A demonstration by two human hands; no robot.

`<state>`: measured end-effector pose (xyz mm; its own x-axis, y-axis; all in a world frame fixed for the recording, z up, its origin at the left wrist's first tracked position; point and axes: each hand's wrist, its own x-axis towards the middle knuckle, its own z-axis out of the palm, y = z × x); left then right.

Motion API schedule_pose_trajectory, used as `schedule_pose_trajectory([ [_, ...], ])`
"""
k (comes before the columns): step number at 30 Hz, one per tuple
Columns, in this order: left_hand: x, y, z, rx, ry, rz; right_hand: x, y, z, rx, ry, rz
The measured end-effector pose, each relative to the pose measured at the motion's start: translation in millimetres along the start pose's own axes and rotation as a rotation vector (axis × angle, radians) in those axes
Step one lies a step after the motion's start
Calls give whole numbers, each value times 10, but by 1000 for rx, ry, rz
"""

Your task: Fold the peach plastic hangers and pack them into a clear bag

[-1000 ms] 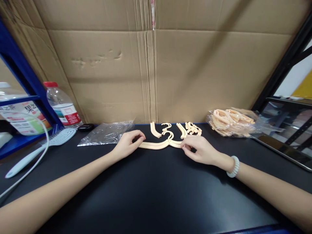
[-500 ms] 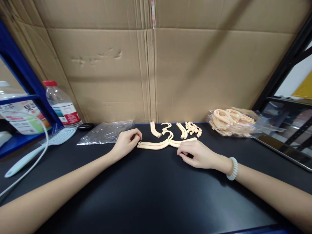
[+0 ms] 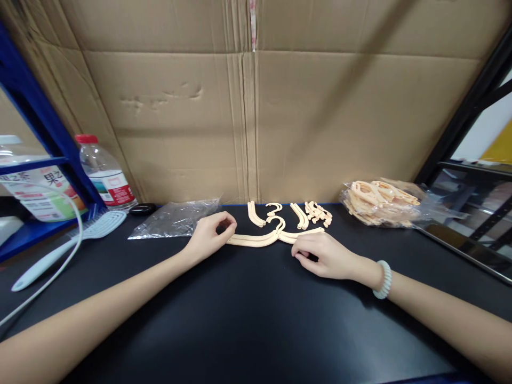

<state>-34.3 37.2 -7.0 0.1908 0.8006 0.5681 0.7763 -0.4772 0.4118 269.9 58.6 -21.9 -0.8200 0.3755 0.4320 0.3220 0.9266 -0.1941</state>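
A cream hanger [image 3: 256, 241] with its hook pointing away from me lies on the black table. At its left end is my left hand [image 3: 212, 234], thumb and fingertips pinched together; whatever they hold, if anything, is too small to make out. My right hand [image 3: 326, 256], fingers curled, rests over the lower edge of the hanger's right arm, its fingertips partly hidden. Behind the hanger lie curved arm pieces on the left [image 3: 255, 214] and right [image 3: 299, 216], loose hooks [image 3: 274, 209] between them, and a small heap of short pieces [image 3: 319, 213].
A clear bag of cream parts [image 3: 380, 202] sits at the back right beside a dark glossy panel [image 3: 468, 248]. On the left are a flat plastic bag [image 3: 170, 218], a black object [image 3: 143, 209], a hairbrush [image 3: 100, 225], a white cable [image 3: 60, 274] and a red-capped bottle [image 3: 108, 178].
My left thumb and fingertips have come together, and the hand now covers the tip of the hanger's left end. The right hand looks almost unchanged.
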Motion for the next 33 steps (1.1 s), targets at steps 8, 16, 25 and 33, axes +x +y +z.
schedule_pose_trajectory([
  [8,-1,-32,-5,4,-11,17,4,-2,9,-3,6,-2],
  [16,4,-32,-11,8,1,8,3,-10,6,3,18,-4],
  [25,14,-23,-7,-25,50,-13,38,-30,-13,104,106,53],
  [33,253,-17,-62,-4,-57,100,265,170,-234,74,287,186],
])
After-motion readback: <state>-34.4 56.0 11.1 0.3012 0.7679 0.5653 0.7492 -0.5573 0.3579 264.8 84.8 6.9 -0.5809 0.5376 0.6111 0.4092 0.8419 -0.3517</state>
